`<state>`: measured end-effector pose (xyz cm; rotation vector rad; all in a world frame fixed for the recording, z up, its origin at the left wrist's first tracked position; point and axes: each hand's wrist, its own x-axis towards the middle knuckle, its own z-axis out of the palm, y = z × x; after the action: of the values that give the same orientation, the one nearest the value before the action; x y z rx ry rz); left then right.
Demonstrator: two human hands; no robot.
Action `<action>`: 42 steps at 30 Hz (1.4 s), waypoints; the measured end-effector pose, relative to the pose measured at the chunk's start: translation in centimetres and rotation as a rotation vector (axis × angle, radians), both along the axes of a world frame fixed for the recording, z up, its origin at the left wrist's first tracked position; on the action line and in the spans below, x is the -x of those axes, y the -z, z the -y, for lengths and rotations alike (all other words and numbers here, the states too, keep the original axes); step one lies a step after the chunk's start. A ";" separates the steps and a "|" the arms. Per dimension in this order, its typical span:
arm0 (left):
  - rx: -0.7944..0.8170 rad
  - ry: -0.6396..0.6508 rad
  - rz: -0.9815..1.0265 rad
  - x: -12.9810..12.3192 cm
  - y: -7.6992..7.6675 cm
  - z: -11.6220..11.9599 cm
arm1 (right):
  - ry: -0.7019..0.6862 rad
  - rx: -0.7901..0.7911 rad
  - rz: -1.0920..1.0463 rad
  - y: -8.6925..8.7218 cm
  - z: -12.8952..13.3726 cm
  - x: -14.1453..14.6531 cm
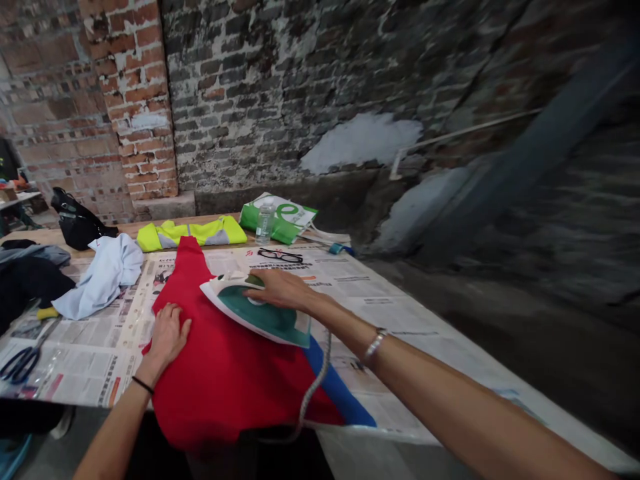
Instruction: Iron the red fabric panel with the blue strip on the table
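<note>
Right fingers (265,280) grasping the steam iron (260,313), which sits tilted on the red cloth (210,390). Left fingers (173,327) released, spread flat on the cloth. Glasses (280,255) beyond, on newspaper (380,313).

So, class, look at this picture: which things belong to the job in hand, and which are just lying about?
In use: right hand gripping a green-and-white steam iron with its braided cord; left hand flat on red cloth.

Lying about: black-framed glasses, plastic water bottle, green bag, yellow reflective garment, black-handled scissors, pale blue cloth.
</note>
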<state>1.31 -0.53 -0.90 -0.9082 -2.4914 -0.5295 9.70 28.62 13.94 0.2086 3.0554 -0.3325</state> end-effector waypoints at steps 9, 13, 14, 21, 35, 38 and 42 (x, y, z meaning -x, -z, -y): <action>0.133 -0.114 0.024 0.6 2.7 0.6 | -0.329 -0.031 0.037 0.7 3.1 10.6; 0.112 -0.140 -0.007 1.1 2.8 0.5 | -0.457 -0.045 -0.002 0.8 4.8 13.4; 0.110 -0.142 -0.007 1.2 2.7 0.5 | -0.467 -0.044 -0.007 0.8 4.7 13.6; 0.126 -0.139 0.023 1.4 2.8 0.5 | -0.322 -0.098 0.087 0.6 -1.4 11.3; 0.193 -0.161 0.085 2.7 2.3 0.3 | -0.092 0.192 0.299 -1.3 -1.1 5.1; 0.182 -0.157 0.092 2.6 2.3 0.2 | -0.043 0.383 0.379 -1.1 -0.1 0.9; 0.189 -0.139 0.091 2.7 2.4 0.3 | 0.058 0.633 0.408 0.4 1.9 -5.3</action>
<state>-1.36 -0.78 -3.27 -0.7867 -2.6982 -0.2999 15.05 26.68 13.55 0.2817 2.4044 -1.0763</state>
